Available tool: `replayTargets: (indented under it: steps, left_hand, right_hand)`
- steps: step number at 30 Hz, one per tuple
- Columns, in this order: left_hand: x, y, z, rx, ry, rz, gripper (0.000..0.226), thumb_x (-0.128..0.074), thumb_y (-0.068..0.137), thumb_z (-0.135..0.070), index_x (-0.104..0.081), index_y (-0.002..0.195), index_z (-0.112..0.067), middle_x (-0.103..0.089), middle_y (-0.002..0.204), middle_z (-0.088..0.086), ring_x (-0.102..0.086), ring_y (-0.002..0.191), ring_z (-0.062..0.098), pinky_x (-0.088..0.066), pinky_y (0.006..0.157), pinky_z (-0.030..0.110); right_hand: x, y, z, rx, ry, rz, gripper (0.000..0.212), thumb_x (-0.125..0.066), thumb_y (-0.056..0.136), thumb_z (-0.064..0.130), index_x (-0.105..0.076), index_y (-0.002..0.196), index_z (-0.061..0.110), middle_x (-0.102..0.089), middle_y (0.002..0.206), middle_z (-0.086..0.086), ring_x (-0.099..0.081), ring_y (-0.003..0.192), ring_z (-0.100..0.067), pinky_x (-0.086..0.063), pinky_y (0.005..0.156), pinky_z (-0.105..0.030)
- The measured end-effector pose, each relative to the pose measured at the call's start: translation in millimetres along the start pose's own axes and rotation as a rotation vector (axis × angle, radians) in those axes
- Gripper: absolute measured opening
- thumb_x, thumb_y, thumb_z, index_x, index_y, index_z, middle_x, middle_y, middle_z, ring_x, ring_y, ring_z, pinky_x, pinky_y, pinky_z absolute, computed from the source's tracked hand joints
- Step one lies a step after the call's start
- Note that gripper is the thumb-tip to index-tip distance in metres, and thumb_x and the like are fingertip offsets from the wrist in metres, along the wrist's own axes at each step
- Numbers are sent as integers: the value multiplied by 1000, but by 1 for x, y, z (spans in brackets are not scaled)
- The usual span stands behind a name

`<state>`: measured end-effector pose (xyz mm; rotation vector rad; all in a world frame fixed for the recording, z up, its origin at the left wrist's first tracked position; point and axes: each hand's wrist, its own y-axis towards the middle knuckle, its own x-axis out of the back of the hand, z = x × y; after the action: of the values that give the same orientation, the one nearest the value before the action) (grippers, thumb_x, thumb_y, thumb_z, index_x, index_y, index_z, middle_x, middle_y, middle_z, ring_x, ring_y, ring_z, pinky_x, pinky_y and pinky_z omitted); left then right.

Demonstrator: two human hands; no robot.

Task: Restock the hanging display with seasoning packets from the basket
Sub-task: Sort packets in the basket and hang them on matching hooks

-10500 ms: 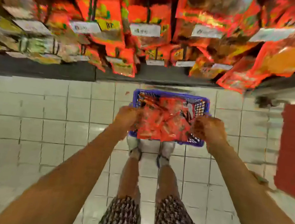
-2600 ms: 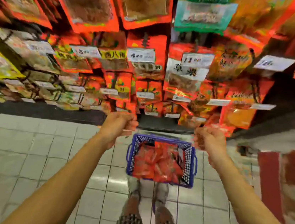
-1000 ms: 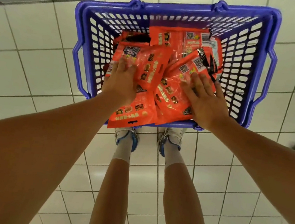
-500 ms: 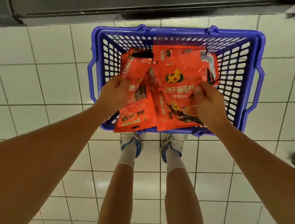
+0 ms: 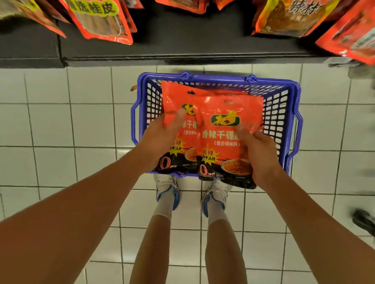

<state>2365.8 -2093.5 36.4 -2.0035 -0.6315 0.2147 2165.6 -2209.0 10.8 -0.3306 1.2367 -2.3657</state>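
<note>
A blue plastic basket (image 5: 280, 110) stands on the tiled floor in front of my feet. Above it I hold a small stack of red seasoning packets (image 5: 222, 122), faces up, green logo and black lower band showing. My left hand (image 5: 161, 138) grips the stack's left edge with the thumb on top. My right hand (image 5: 256, 150) grips the right edge the same way. The packets hide most of the basket's inside. The hanging display (image 5: 96, 12) of red packets fills the top of the view.
A dark base shelf (image 5: 170, 45) runs under the hanging packets, just beyond the basket. Another person's shoe (image 5: 372, 226) is on the white floor tiles at the right. My own feet (image 5: 192, 194) stand right behind the basket.
Both hands have lifted the packets out of the basket and turned them face up. The view has tilted up, bringing the hanging display's lower packets into sight.
</note>
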Motion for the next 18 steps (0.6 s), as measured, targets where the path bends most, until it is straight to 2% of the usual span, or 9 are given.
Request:
replayTargets:
  steps: [3,5,8,10,13,15,18]
  left_hand:
    - [2,-30,-12,-36,1,-14,39,-75,83,-54,-68,116,-33,-75,114,-4,-71,108,21,-55,98,50]
    - [6,-55,-25,-16,-32,-42,34,-79,84,-39,-70,115,-27,-76,111,0,-72,105,24,-56,96,51]
    - [12,-100,-51,-29,-55,-68,28,-78,87,-28,-71,113,-20,-78,106,3,-75,98,26,-58,92,53]
    - [16,-130,-70,-50,-74,-66,21,-77,88,-24,-73,108,-19,-78,104,5,-75,97,27,-59,92,53]
    - [22,-185,-100,-68,-124,-79,21,-75,87,-22,-73,107,-19,-78,105,7,-75,98,29,-58,93,53]
    - [24,-224,-120,-98,-181,-82,24,-76,88,-23,-72,111,-17,-78,105,7,-75,97,27,-59,90,49]
    - [27,-282,-150,-187,-235,-103,15,-75,91,-22,-73,106,-19,-79,103,5,-76,95,23,-60,83,41]
  right_hand:
    - [2,-28,18,-50,-8,-41,15,-67,96,37,-69,106,27,-79,99,-1,-76,93,-24,-61,87,-48]
    - [4,-52,36,-29,15,-36,13,-70,93,30,-69,105,27,-77,100,-7,-75,96,-30,-62,84,-50]
    - [7,-91,72,-16,95,-27,25,-75,81,24,-69,105,19,-79,89,0,-77,82,-20,-62,66,-37]
    - [7,-117,96,7,104,-45,29,-78,81,32,-70,105,18,-79,89,1,-77,81,-19,-61,65,-34]
    - [3,-166,137,89,45,-50,32,-77,84,47,-72,103,22,-80,96,-1,-77,89,-20,-62,76,-38]
    - [2,-199,167,137,48,-57,25,-74,89,43,-72,102,22,-80,96,-2,-77,89,-22,-62,78,-41]
    - [1,-247,214,206,65,-33,12,-72,93,29,-74,95,17,-79,91,-5,-77,85,-25,-63,76,-43]
